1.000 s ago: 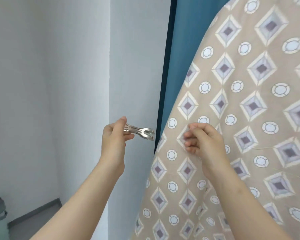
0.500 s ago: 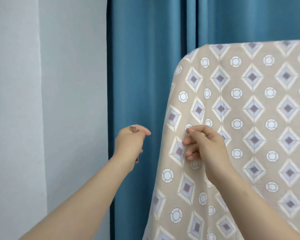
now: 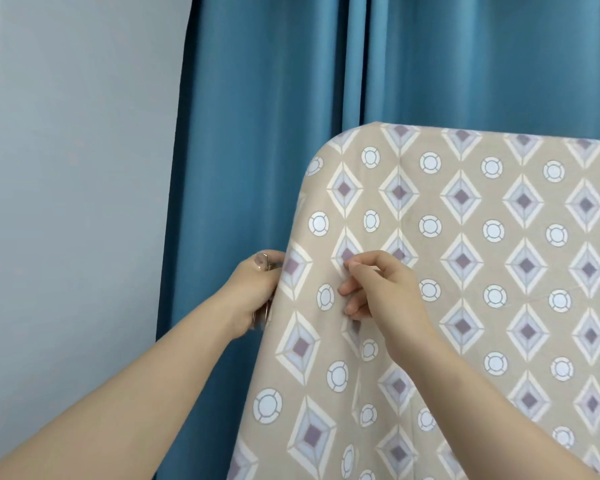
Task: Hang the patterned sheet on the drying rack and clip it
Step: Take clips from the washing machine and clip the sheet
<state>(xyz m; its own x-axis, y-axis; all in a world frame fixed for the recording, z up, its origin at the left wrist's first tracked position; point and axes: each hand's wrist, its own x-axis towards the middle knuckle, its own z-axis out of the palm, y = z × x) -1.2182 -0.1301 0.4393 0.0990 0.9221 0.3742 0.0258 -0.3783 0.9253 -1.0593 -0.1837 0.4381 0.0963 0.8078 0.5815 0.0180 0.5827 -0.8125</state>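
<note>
Grip of left hand (image 3: pixel 253 292) around shiny metal clip (image 3: pixel 262 315), beside smooth diamond-patterned sheet (image 3: pixel 465 271).

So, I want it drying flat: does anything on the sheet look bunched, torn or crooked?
Nothing torn or crooked. The patterned sheet hangs smooth, save a small crease below where the right hand pinches it.
</note>
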